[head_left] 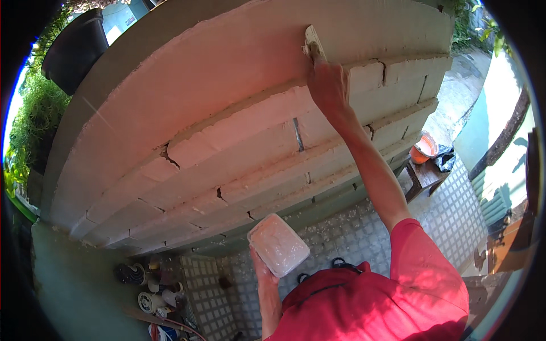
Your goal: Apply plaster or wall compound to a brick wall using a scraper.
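My right arm reaches far up the wall [227, 62], and my right hand [329, 88] is closed around the handle of a putty knife [312, 40]. The knife's pale blade lies against the smooth upper band of the wall, above the first ledge of blocks. Low in front of my body, my left hand [263, 266] grips a rectangular plastic tub [278, 245] from its left side and below. Whitish paste smears the inside of the tub. Below the smooth band, the wall has block courses with raised ledges and dark cracks [299, 135] at several joints.
A black plant pot [77, 51] stands atop the wall at upper left. On the right, a small wooden bench [424, 176] bears an orange bucket [423, 149] and a dark plastic bag [445, 160]. Cans and jars [151, 301] crowd the lower left, near the tiled floor [352, 241].
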